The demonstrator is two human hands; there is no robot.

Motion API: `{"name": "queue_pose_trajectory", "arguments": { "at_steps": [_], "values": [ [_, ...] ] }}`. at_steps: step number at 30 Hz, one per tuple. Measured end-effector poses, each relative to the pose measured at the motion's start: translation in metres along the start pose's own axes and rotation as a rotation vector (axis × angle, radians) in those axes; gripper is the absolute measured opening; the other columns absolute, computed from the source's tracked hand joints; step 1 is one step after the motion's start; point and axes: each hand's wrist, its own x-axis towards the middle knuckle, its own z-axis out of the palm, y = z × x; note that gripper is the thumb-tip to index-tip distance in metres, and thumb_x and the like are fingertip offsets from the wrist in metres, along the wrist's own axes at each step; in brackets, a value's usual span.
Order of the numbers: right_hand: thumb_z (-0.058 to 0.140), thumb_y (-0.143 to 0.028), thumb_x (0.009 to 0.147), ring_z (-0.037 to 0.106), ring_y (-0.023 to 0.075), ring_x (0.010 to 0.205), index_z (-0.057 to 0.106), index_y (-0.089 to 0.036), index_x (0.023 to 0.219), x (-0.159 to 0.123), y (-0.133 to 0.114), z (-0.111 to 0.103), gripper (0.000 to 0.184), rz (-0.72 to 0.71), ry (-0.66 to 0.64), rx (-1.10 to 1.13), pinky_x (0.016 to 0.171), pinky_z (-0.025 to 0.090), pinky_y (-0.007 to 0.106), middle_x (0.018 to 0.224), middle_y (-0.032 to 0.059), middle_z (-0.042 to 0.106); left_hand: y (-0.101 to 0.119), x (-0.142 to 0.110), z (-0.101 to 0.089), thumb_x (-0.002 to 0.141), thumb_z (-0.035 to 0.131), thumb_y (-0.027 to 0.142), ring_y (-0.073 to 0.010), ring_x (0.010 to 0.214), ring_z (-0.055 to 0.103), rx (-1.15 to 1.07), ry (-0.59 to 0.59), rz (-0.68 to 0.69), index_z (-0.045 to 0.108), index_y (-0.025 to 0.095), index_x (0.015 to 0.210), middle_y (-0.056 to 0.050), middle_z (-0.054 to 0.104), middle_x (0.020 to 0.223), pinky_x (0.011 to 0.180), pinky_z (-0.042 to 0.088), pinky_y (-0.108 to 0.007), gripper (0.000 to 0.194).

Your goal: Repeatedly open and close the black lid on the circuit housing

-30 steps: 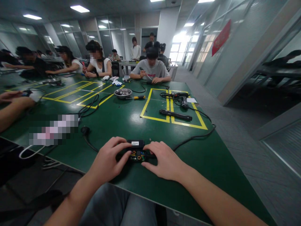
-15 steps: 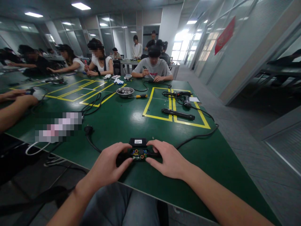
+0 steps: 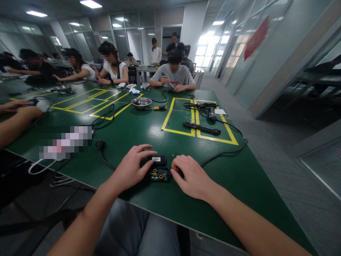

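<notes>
In the head view, the only one, an exposed circuit board (image 3: 160, 175) lies on the green worktop (image 3: 133, 135) near its front edge, between the person's two hands, with a black cover (image 3: 161, 160) bearing a white label just beyond it. The board carries coils and other small parts, so it is probably light and stiff but fragile on top; it would best be taken by its outer edges, away from the coils. The cover looks like hard, light plastic, perhaps a little slick on its smooth faces, and its short ends seem the natural places to hold. The left hand (image 3: 135, 164) is loosely spread, thumb and forefinger parted at the cover's left end and apparently touching it, though whether they pinch it cannot be told. The right hand (image 3: 188, 176) is more curled, thumb and fingertips close together at the board's right end (what lies inside that curl is mostly hidden), so a grip there cannot be confirmed. A black cable (image 3: 222, 155) runs off beyond the right hand, and a black plug (image 3: 100, 145) lies to the left, its cord leading toward the left wrist. Farther out are a metal bowl (image 3: 141, 103), a yellow-handled screwdriver (image 3: 160, 107) and a black rod-shaped tool (image 3: 201, 128) lying across yellow tape (image 3: 177, 132).
</notes>
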Motion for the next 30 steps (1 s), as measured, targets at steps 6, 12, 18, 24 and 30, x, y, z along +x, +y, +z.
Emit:
{"name": "queue_pose_trajectory", "arguments": {
  "at_steps": [6, 12, 18, 24, 30],
  "values": [
    [0.056, -0.013, 0.099, 0.052, 0.0202, 0.077, 0.051, -0.022, 0.083, -0.001, -0.002, -0.002, 0.019, 0.008, -0.040, 0.003, 0.076, 0.033, 0.036, 0.082, 0.0013, 0.060, -0.001, 0.013, -0.004, 0.103, 0.070, 0.032, -0.0326, 0.114, 0.074, 0.221, -0.158, -0.116, 0.079, 0.027, 0.134, -0.009, 0.081, 0.127, 0.097, 0.059, -0.045, 0.033],
    [0.057, -0.015, 0.101, 0.054, 0.0208, 0.080, 0.054, -0.022, 0.083, 0.000, -0.004, -0.004, 0.019, 0.017, -0.061, -0.044, 0.077, 0.033, 0.036, 0.083, 0.0021, 0.062, 0.000, -0.005, -0.013, 0.108, 0.064, 0.031, -0.0302, 0.111, 0.071, 0.257, -0.083, -0.026, 0.076, 0.026, 0.140, -0.010, 0.080, 0.127, 0.095, 0.060, -0.044, 0.035],
    [0.049, -0.015, 0.107, 0.056, 0.0217, 0.081, 0.056, -0.022, 0.086, 0.002, -0.002, -0.005, 0.023, 0.052, -0.074, -0.064, 0.078, 0.035, 0.037, 0.087, 0.0046, 0.065, 0.007, -0.025, -0.013, 0.112, 0.059, 0.029, -0.0248, 0.109, 0.068, 0.046, -0.078, 0.260, 0.075, 0.034, 0.142, -0.007, 0.078, 0.126, 0.096, 0.060, -0.039, 0.034],
    [0.050, -0.013, 0.104, 0.056, 0.0216, 0.080, 0.056, -0.021, 0.084, 0.003, -0.003, -0.003, 0.023, 0.041, -0.080, -0.095, 0.078, 0.034, 0.037, 0.085, 0.0047, 0.066, 0.014, -0.030, -0.010, 0.108, 0.068, 0.023, -0.0263, 0.110, 0.069, 0.140, -0.130, 0.234, 0.078, 0.036, 0.137, -0.006, 0.078, 0.127, 0.095, 0.058, -0.041, 0.034],
    [0.052, -0.013, 0.104, 0.057, 0.0220, 0.081, 0.056, -0.021, 0.085, 0.004, -0.003, -0.003, 0.021, 0.045, -0.094, -0.103, 0.077, 0.034, 0.037, 0.086, 0.0048, 0.066, 0.015, -0.018, -0.018, 0.106, 0.068, 0.024, -0.0250, 0.107, 0.071, 0.034, -0.204, 0.200, 0.079, 0.031, 0.129, -0.005, 0.080, 0.120, 0.094, 0.057, -0.038, 0.027]
  ]
}}
